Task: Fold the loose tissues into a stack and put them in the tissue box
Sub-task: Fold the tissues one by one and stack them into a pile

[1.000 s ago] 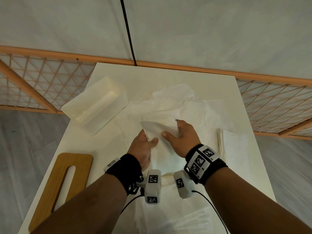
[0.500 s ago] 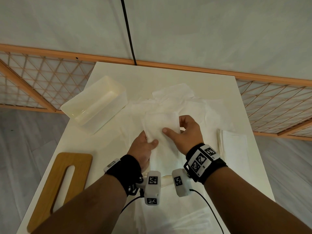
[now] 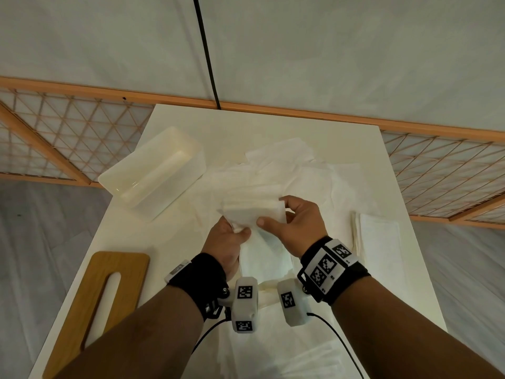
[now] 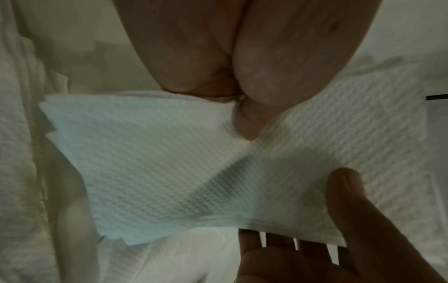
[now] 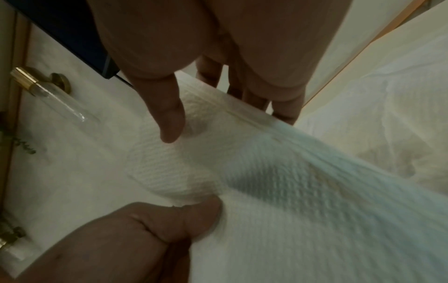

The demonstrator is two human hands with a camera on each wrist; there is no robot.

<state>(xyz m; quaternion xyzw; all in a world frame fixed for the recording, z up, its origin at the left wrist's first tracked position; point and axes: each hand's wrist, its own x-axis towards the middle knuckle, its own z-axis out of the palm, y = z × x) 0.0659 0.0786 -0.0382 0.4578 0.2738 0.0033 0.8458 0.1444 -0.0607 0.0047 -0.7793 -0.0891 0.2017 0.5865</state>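
Observation:
A white embossed tissue (image 3: 252, 212) is held up between both hands over the table's middle. My left hand (image 3: 235, 232) pinches its left edge, thumb on the near face (image 4: 247, 122). My right hand (image 3: 276, 214) grips its right edge, thumb in front (image 5: 169, 122) and fingers behind. The tissue's lower part hangs down toward my wrists (image 3: 262, 255). Loose white tissues (image 3: 295, 176) lie spread on the table behind. A folded stack (image 3: 378, 236) sits at the right. The open white tissue box (image 3: 155, 170) stands at the left, nothing visible in it.
The wooden box lid (image 3: 101, 302) with a slot lies at the near left of the white table (image 3: 246, 127). A wooden lattice rail (image 3: 54, 138) runs behind the table, and a black cable (image 3: 205, 50) hangs down the wall.
Both hands have lifted the tissue's upper edge and folded it over toward the far side. The right hand moved up and left a little; the left hand stayed near the same spot.

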